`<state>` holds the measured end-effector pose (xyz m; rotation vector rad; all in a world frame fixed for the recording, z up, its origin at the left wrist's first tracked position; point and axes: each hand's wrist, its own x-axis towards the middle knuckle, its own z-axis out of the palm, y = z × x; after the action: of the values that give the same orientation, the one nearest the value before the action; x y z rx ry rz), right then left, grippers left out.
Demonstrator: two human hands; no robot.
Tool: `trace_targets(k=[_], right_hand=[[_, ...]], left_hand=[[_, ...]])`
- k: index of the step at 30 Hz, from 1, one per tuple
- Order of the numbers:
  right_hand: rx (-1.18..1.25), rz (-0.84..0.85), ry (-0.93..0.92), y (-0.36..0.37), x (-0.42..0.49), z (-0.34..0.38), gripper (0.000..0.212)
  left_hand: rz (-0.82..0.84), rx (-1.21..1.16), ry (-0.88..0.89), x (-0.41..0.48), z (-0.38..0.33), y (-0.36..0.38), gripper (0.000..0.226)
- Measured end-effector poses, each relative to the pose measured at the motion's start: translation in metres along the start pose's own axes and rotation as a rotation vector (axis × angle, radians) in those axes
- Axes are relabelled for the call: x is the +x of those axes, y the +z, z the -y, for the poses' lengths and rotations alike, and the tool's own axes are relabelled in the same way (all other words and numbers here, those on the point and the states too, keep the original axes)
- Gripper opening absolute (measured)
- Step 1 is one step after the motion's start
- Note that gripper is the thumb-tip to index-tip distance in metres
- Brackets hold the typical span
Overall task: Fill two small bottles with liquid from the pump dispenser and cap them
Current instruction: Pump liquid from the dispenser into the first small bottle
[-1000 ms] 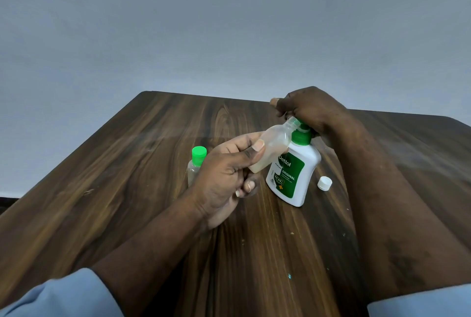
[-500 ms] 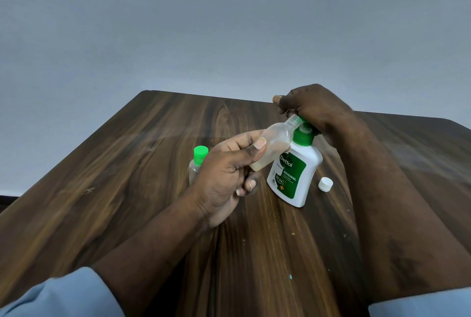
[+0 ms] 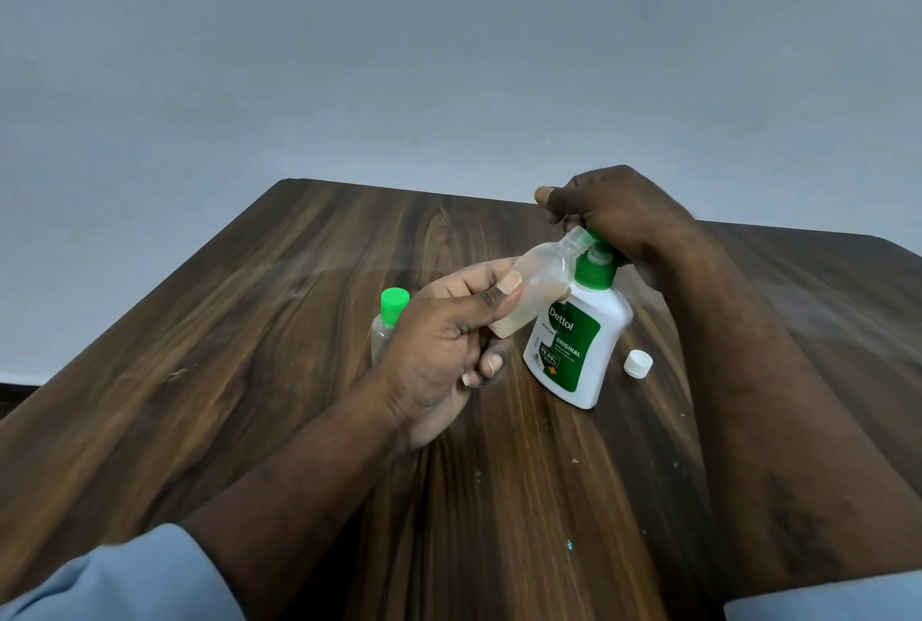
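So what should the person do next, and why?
Probably push down on the pump dispenser with the right hand: the small bottle in the left hand sits tilted, mouth at the nozzle, with only a little liquid at its bottom.

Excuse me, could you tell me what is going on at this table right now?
A person is filling a small clear bottle from a pump dispenser. The left hand holds it tilted, open mouth at the nozzle, while the right hand grips the pump head. A little pale liquid sits in its low end. A second small bottle with a green cap stands on the table behind the left hand; a loose white cap lies beside the dispenser.
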<state>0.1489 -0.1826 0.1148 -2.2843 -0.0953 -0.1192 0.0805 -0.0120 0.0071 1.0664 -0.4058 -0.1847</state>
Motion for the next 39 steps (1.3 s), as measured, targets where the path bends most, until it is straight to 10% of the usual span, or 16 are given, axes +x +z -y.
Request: trace_targets(k=[39], right_hand=[[-0.004,0.011,-0.041,0.0011,0.0011,-0.0019,0.032]], left_hand=[[0.080,-0.221,-0.106,-0.0011,-0.0040,0.0019,0.043]])
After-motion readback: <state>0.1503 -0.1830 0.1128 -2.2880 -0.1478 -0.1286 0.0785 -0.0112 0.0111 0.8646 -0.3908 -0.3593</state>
